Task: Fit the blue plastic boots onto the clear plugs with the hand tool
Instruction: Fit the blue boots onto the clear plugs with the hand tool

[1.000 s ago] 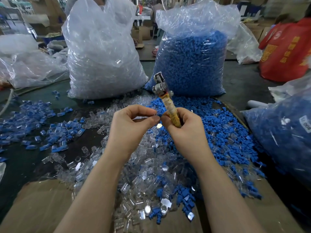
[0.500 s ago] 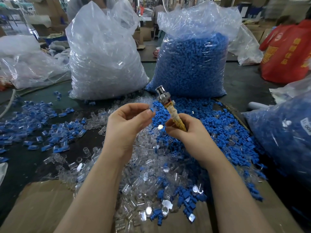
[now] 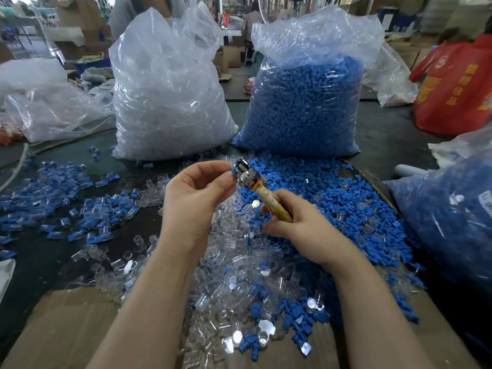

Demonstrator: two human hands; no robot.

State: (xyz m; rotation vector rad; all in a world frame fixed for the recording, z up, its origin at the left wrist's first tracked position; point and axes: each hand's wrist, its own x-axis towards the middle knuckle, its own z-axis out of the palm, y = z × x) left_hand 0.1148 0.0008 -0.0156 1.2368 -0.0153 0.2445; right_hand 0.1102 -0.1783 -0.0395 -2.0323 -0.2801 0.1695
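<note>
blue plastic boot [image 3: 234, 171], small and part hidden, sits pinched between the thumb and forefinger of a worker's left hand [image 3: 195, 194], held right against the metal head of the hand tool [image 3: 262, 191] above a dark bench [image 3: 32, 259]. the left grip is closed on the boot; whether a clear plug is also in it cannot be told. the right hand [image 3: 300, 225] has its fingers curled round the tool's yellowish taped handle, the right grip closed on it, with the tool tilted up and to the left so its silver head meets the left fingertips. beneath both hands lies a loose heap of small clear plastic plugs [image 3: 234, 278], mixed at its near edge with scattered blue pieces. a spread of loose blue plastic boots [image 3: 332, 198] covers the bench to the right of the heap. to the left, a scatter of blue-and-clear pieces [image 3: 80, 206] lies apart from the main heap. at the back stand two tall clear plastic sacks side by side: the sack of clear plugs [image 3: 170, 102] on the left, the sack of blue boots [image 3: 303, 107] on the right. a flat sheet of brown cardboard [image 3: 64, 331] lies at the near edge, under the forearms. a red bag with yellow print [image 3: 452, 89] sits far right.
</note>
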